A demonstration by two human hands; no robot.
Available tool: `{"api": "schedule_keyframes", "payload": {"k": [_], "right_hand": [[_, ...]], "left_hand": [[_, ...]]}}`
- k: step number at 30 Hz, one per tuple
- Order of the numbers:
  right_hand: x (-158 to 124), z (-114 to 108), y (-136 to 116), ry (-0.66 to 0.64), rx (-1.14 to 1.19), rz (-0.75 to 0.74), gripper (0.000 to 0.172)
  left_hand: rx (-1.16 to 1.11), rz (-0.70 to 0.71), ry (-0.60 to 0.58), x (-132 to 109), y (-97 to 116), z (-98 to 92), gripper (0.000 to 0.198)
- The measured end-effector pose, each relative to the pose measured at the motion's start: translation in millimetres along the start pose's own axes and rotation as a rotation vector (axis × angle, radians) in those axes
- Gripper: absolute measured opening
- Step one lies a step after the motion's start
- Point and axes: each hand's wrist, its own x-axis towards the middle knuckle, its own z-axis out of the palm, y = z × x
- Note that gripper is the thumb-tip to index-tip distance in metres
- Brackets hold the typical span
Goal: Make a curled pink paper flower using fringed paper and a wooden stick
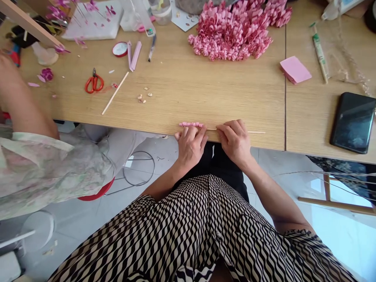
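Observation:
A thin pale stick [257, 132] lies level along the table's front edge, under both hands. Around its left end is a pink curled strip [190, 124]. My left hand [190, 145] presses its fingertips on the stick and the strip's right part. Further right, my right hand [235, 141] pinches the stick between thumb and fingers, and the stick's bare end sticks out beyond it. A big heap of pink curled paper pieces [232, 31] sits at the back of the wooden table [235, 90].
Red scissors [94, 82], a second stick [115, 93], folded lilac strips [134, 56] and a tape roll [120, 49] lie left. Pink paper squares [296, 69] and a black phone [353, 122] lie right. Another person's arm [23, 98] rests at far left.

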Motion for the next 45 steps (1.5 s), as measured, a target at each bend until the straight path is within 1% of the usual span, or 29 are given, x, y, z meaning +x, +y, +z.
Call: {"api": "schedule_keyframes", "payload": {"k": [2,7,11,15,20,27,32,38,42,45], "right_hand": [[0.2,-0.2,-0.6,-0.002,-0.006,0.001,0.017],[0.0,-0.1,-1.1,0.011,-0.014,-0.010,0.018],[0.1,-0.2,-1.2,-0.034,0.000,0.035,0.019],[-0.3,-0.5,-0.8,-0.054,0.030,0.053,0.019],[0.1,-0.2,-1.7,-0.050,0.003,0.049,0.019],[-0.9,0.4,-1.0,-0.015,-0.016,0.005,0.018],[-0.2,0.3,-1.4,-0.029,0.002,0.026,0.019],[0.0,0.1,-1.7,-0.042,-0.016,0.024,0.019],[0.3,-0.2,-2.1,-0.056,-0.014,0.042,0.019],[0.4,0.3,-2.8,-0.055,-0.038,0.037,0.019]], "left_hand": [[-0.010,0.003,0.007,0.4,-0.3,0.1,0.042],[-0.018,-0.023,-0.048,-0.1,0.3,-0.1,0.044],[-0.061,-0.042,-0.033,2.1,1.3,1.3,0.045],[-0.065,-0.059,-0.065,-0.9,2.3,0.4,0.046],[-0.059,-0.051,-0.033,-0.9,1.7,1.5,0.044],[-0.041,-0.027,-0.026,-0.3,1.3,1.2,0.044],[-0.030,-0.030,-0.041,-1.9,2.3,-0.7,0.044],[-0.040,-0.041,-0.029,-4.3,2.7,-0.5,0.044],[-0.052,-0.047,-0.054,-5.7,2.1,0.3,0.044],[-0.038,-0.029,-0.020,-3.5,0.9,1.4,0.043]]}}
